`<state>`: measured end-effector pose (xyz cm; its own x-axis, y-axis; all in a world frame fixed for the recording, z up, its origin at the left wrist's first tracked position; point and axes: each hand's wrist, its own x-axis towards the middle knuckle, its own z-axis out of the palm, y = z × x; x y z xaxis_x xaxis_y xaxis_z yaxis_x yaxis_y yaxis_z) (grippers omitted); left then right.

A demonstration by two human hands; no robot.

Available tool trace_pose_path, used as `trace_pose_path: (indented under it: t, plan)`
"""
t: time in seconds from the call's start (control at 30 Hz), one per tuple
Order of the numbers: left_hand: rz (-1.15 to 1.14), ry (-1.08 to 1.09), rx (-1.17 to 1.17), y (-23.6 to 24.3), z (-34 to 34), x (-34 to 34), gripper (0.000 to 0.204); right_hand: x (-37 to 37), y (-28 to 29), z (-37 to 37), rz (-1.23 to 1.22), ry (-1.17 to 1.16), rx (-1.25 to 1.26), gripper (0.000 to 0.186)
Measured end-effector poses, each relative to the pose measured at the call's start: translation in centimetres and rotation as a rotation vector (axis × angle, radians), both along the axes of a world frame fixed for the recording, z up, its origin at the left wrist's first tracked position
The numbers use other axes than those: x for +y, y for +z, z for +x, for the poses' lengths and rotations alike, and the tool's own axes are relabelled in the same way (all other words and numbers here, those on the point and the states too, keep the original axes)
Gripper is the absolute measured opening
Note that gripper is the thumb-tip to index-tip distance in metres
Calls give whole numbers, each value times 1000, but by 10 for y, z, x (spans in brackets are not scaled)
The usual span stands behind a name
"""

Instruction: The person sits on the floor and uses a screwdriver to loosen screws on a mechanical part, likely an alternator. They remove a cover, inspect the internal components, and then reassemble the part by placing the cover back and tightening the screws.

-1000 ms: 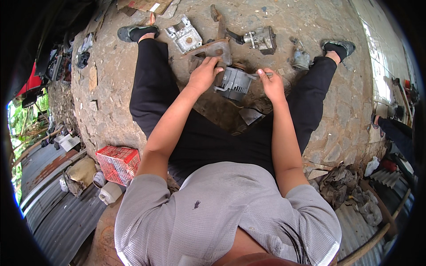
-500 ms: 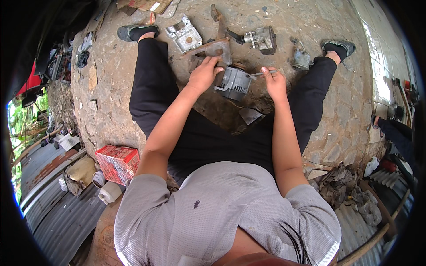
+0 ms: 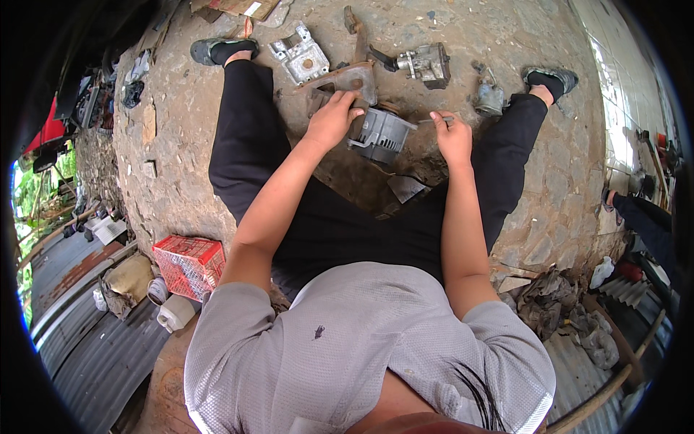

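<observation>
A grey alternator with a vented metal housing stands on the ground between my legs. My left hand is closed over its left side, where a brown part lies against the housing; the fingertips are partly hidden. To the right of the alternator, my right hand pinches a thin metal hand tool. The tool points left toward the housing's right edge; its exact kind is too small to make out. A rusty metal bracket sits just beyond my left hand.
Farther out lie a silver metal casting, a motor-like metal unit and a small grey metal part. A red crate and white jug stand at left. Rags lie at right, near another person's leg.
My right hand has shifted slightly to the right and the tool has turned, its tip drawing back from the alternator. My left hand stays in place.
</observation>
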<state>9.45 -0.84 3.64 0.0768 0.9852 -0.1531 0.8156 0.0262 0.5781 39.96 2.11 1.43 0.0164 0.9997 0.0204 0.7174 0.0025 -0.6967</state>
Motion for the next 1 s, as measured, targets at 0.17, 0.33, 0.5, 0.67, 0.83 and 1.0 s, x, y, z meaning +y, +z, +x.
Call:
trace_pose_path:
  t: [0.17,0.33,0.5,0.67,0.83,1.0]
  plan:
    - [-17,-3,-1,4,2,1,43,5,-8,12,-73,-59,217,33]
    - [-8,-1,5,1,1,1,44,2,-3,5,-146,93,198,33]
    - [-40,7,18,0,2,0,44,0,-2,3,-25,70,106,32]
    - [-1,5,11,-5,-1,0,45,-5,7,-4,-81,128,16,32]
    - [-21,1,13,0,1,0,45,-3,6,-3,15,126,66,29]
    - [-38,-2,17,0,0,0,46,-6,5,-7,-46,117,339,29]
